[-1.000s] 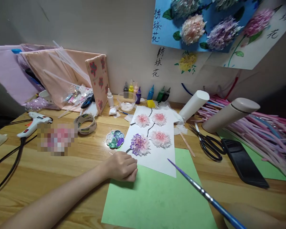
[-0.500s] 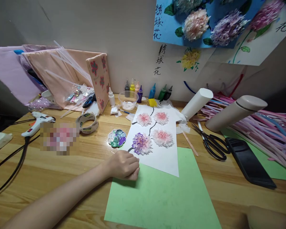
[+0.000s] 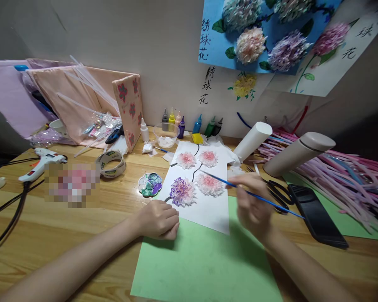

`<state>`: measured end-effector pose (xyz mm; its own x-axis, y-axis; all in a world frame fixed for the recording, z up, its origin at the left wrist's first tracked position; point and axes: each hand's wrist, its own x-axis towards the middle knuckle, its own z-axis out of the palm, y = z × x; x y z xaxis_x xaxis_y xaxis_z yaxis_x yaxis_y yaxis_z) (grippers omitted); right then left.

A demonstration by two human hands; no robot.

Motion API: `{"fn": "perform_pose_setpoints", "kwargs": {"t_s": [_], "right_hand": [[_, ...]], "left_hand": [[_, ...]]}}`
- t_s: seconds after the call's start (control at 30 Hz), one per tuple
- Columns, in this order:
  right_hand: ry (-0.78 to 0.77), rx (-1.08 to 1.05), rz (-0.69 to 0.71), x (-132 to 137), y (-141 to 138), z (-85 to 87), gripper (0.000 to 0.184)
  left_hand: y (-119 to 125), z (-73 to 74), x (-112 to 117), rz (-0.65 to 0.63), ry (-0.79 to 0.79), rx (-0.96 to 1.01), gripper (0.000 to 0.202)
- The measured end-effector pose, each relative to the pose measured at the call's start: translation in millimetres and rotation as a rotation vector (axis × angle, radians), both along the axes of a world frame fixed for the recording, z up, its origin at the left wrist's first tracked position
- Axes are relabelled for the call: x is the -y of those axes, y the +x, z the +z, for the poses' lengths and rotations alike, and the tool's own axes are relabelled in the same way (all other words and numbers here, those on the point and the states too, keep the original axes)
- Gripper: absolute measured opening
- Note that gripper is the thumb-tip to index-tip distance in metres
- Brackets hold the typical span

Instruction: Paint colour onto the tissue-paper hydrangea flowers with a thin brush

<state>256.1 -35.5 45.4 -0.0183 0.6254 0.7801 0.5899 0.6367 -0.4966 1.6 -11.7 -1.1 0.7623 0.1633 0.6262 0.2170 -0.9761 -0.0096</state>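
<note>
My right hand [image 3: 253,205] grips a thin blue paintbrush [image 3: 258,196]. The brush's dark tip points left, over the white paper [image 3: 208,216] near the lower right pink flower [image 3: 210,184]. Curled into a fist, my left hand [image 3: 160,220] rests at the paper's lower left corner, with nothing visible in it. Just above it is a ruffled flower with purple-tinted petals [image 3: 182,192]. Two more pink and white flowers [image 3: 186,160] sit higher on the sheet, with dark painted stems between them. A palette [image 3: 150,185] with green and purple paint lies left of the paper.
Green paper [image 3: 204,268] lies under the white sheet. Paint bottles [image 3: 181,127] and a clear bowl [image 3: 166,136] stand along the wall. At right are scissors [image 3: 279,195], a black phone-like slab [image 3: 318,216] and two cylinders. A tape roll [image 3: 111,164] and glue gun [image 3: 40,162] lie left.
My right hand has come up from the lower right corner over the paper, now with the paintbrush in view. My left fist has stayed in place. The view has shifted slightly.
</note>
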Motion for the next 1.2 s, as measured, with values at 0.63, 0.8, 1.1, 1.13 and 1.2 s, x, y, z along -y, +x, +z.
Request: {"fn": "perform_pose_setpoints", "kwargs": {"t_s": [0.63,0.8,1.1,1.13,1.2], "right_hand": [[-0.087,0.208,0.138,-15.2,-16.9,-51.7,0.021],[-0.082,0.211,0.142,-16.1,-16.6,-51.8,0.021],[-0.110,0.215,0.154,-15.2,-17.1,-50.4,0.021],[-0.116,0.200,0.143,-15.1,-16.8,-50.4,0.020],[-0.115,0.162,0.127,-14.6,-16.1,-50.4,0.020]], "left_hand": [[-0.1,-0.4,-0.9,0.025,-0.052,0.003,0.021],[0.0,1.0,-1.0,0.020,-0.040,-0.005,0.022],[-0.1,-1.0,-1.0,0.022,-0.060,0.009,0.020],[-0.1,-0.8,-1.0,0.023,-0.061,0.007,0.020],[-0.1,-0.4,-1.0,0.020,-0.060,0.005,0.020]]}}
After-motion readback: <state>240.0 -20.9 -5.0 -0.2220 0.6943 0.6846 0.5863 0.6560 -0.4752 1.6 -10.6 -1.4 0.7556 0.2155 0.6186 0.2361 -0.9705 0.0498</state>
